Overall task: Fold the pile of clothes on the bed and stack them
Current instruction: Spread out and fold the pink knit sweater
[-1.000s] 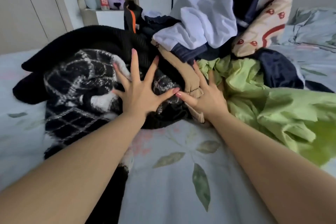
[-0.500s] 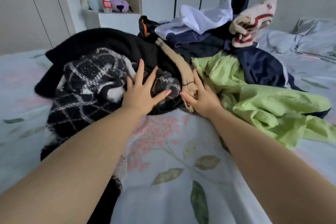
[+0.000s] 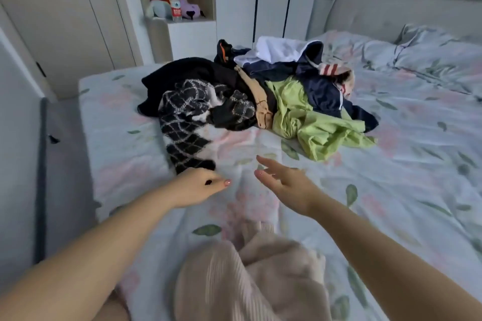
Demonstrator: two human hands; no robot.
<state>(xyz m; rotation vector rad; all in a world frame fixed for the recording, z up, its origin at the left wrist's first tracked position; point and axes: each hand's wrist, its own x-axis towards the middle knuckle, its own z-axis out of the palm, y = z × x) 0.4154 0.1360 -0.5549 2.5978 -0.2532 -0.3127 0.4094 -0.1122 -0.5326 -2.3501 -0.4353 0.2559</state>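
A person leans over a bed (image 3: 396, 169) spread with a floral sheet, both bare arms reaching toward a pile of clothes (image 3: 260, 91) heaped in the middle of the mattress, unfolded. The left hand (image 3: 197, 187) sits at the near end of a black-and-white checked knit (image 3: 186, 122) that trails out of the pile toward the camera. Its fingers (image 3: 221, 184) are curled in against the thumb, with a scrap of dark fabric showing between them, so the hand grips the tail of that knit. The right hand (image 3: 285, 183) hangs just above the bare sheet, apart from the pile and from the left hand. Its fingers (image 3: 268, 164) are straight, loosely spread and point toward the clothes, holding nothing and touching no garment. Behind the checked knit lies a black garment (image 3: 187, 73). A tan piece (image 3: 260, 104) runs down the middle of the heap, and a lime-green garment (image 3: 315, 125) spills out to the right of it. A navy garment (image 3: 322, 88) and a white garment (image 3: 279, 51) crown the far side, beside a red-and-white striped piece (image 3: 333, 69). At the near edge of the bed, between the two forearms, a pale ribbed knit (image 3: 247, 281) sits bunched and blurred. A pillow (image 3: 433, 52) rests by the padded headboard (image 3: 391, 13) at the far right. In a wall niche beyond the bed, plush toys (image 3: 160, 6) flank a plastic bottle (image 3: 176, 9).
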